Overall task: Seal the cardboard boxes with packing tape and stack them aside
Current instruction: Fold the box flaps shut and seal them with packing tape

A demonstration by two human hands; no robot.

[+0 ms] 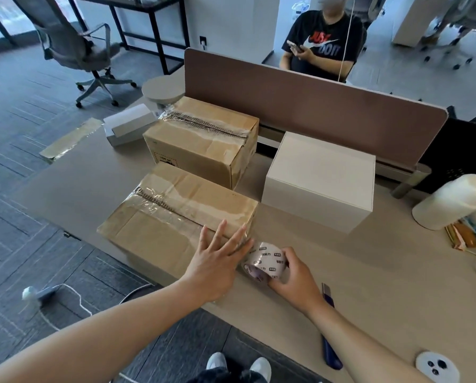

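A brown cardboard box [159,225] lies near the desk's front edge, with clear tape along its top seam. My left hand [217,261] presses flat on its near right corner, fingers spread. Just right of that corner my right hand [292,277] grips a roll of packing tape [267,262] with printed labels. The roll rests on the desk against the box's right end. A second taped brown box [203,142] stands behind the first.
A white box [319,181] sits right of the brown boxes and a small grey box [126,125] at back left. A blue utility knife [329,327] lies by my right forearm. A brown divider panel [314,106] bounds the desk [397,272]; a person sits beyond it.
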